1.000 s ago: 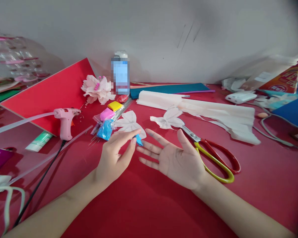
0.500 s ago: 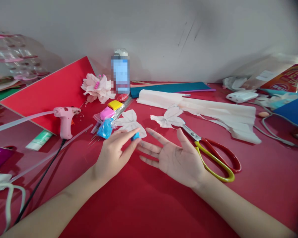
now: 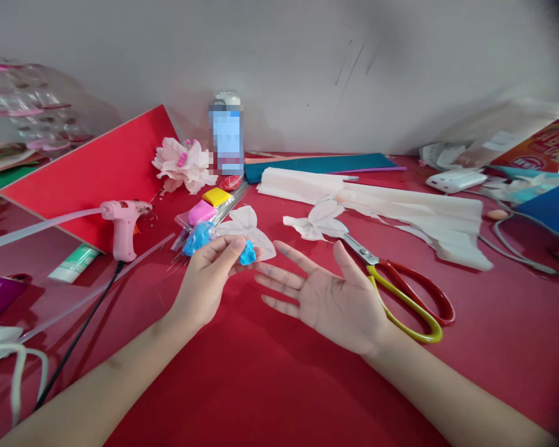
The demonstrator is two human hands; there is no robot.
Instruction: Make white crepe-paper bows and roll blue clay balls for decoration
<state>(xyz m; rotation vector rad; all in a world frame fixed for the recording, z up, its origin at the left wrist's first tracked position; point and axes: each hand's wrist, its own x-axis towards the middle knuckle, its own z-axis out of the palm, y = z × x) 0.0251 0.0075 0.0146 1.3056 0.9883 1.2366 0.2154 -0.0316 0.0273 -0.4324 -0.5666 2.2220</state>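
Between the thumb and fingers of my left hand (image 3: pixel 213 273) is a small lump of blue clay (image 3: pixel 248 253). My right hand (image 3: pixel 333 298) lies palm up beside it, fingers spread and holding nothing. Behind my left hand sit a packet of blue clay (image 3: pixel 198 238), a pink packet (image 3: pixel 202 213) and a yellow packet (image 3: pixel 217 197). White paper petals (image 3: pixel 243 218) lie just past the blue lump, partly covered by my left hand. More petals (image 3: pixel 325 217) rest near the tips of the scissors (image 3: pixel 403 288), which have one red and one yellow handle, right of my right hand.
A pink glue gun (image 3: pixel 123 226) with its black cord stands at left before a tilted red board (image 3: pixel 102 167). Behind are a pale paper flower (image 3: pixel 184 164), a phone (image 3: pixel 227 139), white crepe paper (image 3: pixel 400 208) and a teal sheet (image 3: pixel 321 166). Cables (image 3: pixel 507 239) run at right.
My left hand has turned so the thumb lies on top, and more of the blue clay lump shows. My right hand stays open in nearly the same place.
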